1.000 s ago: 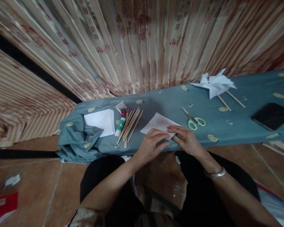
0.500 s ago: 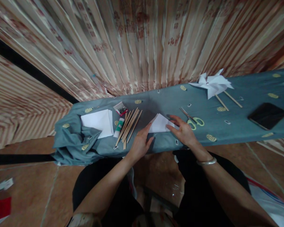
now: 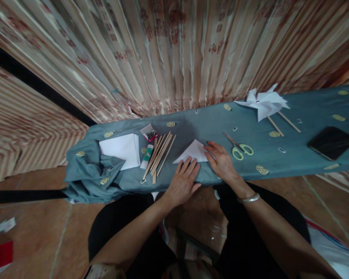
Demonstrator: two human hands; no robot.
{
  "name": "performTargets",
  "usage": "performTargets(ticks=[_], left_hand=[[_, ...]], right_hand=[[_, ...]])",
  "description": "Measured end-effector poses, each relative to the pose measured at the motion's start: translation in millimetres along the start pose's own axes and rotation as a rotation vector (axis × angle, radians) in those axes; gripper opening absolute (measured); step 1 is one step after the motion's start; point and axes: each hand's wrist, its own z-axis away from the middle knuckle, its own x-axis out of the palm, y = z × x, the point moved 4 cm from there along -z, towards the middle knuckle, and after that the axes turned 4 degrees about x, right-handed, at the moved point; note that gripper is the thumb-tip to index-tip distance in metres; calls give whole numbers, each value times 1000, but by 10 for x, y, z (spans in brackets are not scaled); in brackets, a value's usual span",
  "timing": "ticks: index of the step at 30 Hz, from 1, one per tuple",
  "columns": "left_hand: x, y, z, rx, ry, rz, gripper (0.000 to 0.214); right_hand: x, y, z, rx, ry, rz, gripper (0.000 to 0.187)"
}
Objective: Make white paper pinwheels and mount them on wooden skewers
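A white sheet of paper [image 3: 193,149], folded into a triangle, lies on the cloth with its point away from me. My left hand [image 3: 182,182] rests along the paper's near edge, fingers stretched out flat and pressing on it. At the paper's right corner is my right hand [image 3: 223,162], its thumb and fingers closed about that corner, which they partly hide. Green-handled scissors [image 3: 238,149] lie just right of my right hand, blades slightly apart. Several wooden sticks [image 3: 162,153] are heaped left of the paper, beside a glue stick [image 3: 147,156].
A stack of white paper [image 3: 122,149] lies at the left, near an opened small box of metal pins [image 3: 149,133]. White paper pinwheels [image 3: 263,102] on sticks lie at the back right. A dark phone-like slab [image 3: 331,142] rests farther right. A pleated curtain [image 3: 174,58] hangs behind the cloth-covered table [image 3: 302,162].
My left hand has moved right and nearer me, from the paper's left corner onto its near edge, with the fingers now flat. The right hand has shifted slightly left at its corner.
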Motion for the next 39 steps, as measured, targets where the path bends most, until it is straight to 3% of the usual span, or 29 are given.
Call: performTargets(ticks=[39], left_hand=[[66,-24,-45,-23,-60,-40,66]], right_hand=[[96,15,-38,20,-14,58,37]])
